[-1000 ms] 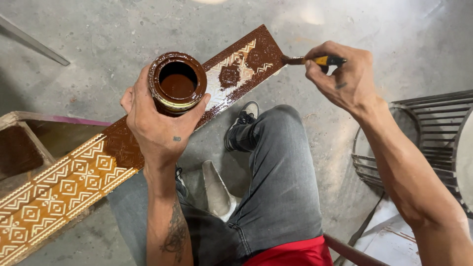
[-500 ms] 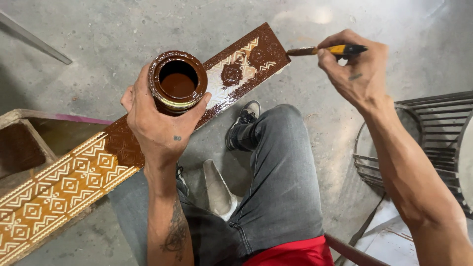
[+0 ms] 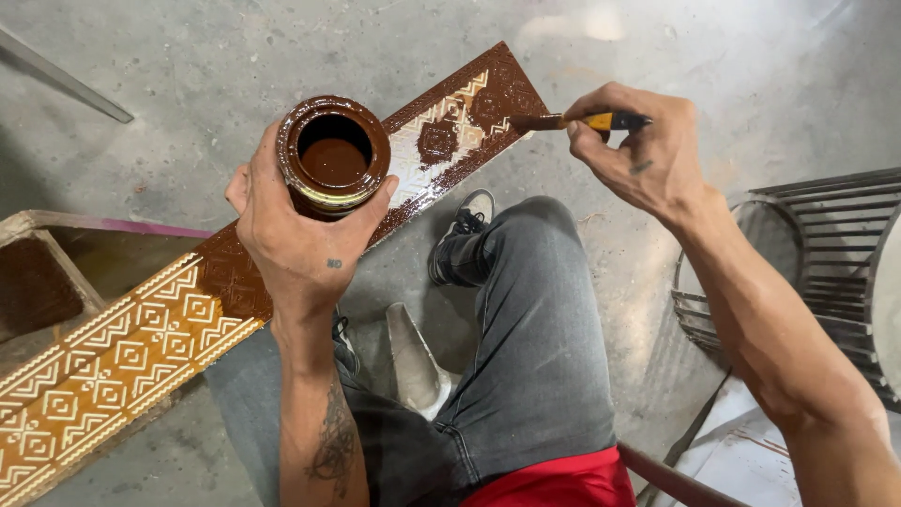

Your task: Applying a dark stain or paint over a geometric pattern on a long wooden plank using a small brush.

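Note:
My left hand (image 3: 300,239) grips a round jar (image 3: 332,155) of dark brown stain, held open above a long carved wooden board (image 3: 141,347). The board runs from lower left to upper right; its far end (image 3: 469,113) is coated brown, its near part shows a bare gold-and-white diamond pattern. My right hand (image 3: 643,155) pinches a small brush (image 3: 577,121) with a yellow band, its bristles touching the board's far right edge.
My legs in grey trousers (image 3: 535,357) and a dark shoe (image 3: 460,244) lie below the board on a concrete floor (image 3: 188,56). A metal wire rack (image 3: 826,244) stands at the right. A wooden frame (image 3: 47,272) sits at the left.
My right hand lifted the brush off the board's end, then brought it back down so the bristles meet the board's far edge again. The jar hand has stayed put.

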